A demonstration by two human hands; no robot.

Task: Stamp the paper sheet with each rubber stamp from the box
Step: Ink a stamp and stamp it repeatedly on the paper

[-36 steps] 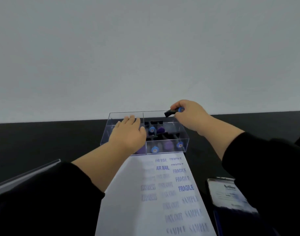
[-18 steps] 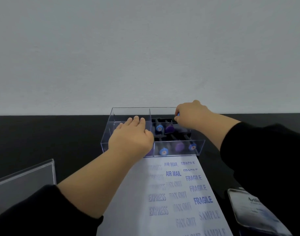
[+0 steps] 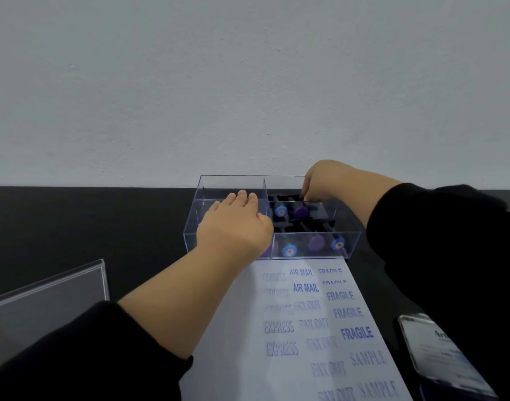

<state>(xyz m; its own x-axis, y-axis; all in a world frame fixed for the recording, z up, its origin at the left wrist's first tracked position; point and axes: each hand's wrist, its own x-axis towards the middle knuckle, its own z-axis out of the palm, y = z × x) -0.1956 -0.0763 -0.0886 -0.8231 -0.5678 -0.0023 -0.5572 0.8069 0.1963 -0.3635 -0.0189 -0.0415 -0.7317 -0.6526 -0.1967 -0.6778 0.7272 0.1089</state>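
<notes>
At the near edge of the black bench (image 3: 60, 227), the paper sheet (image 3: 277, 342) runs away from the viewer, its right half covered with blue prints reading EXPRESS, AIR MAIL, FAX OUT, FRAGILE and SAMPLE, its left strip bare. Near the right edge of the sheet lies a glossy ink pad tin (image 3: 439, 351), partly under the right sleeve. At the near left stands a clear acrylic lid (image 3: 51, 302), well apart from the sheet, with bare bench between them. The sheet's far edge meets the front wall of the clear box (image 3: 346, 241), which sits close to the bench's far edge by the wall. Rubber stamps (image 3: 316, 241) with blue and purple knobs lie in rows in its right compartment. The left hand (image 3: 236, 224) rests over the box's left compartment, fingers straight and close together. The right hand (image 3: 320, 180) reaches into the far right corner, fingers curled down onto a black stamp (image 3: 311, 203); whether they pinch it I cannot tell.
</notes>
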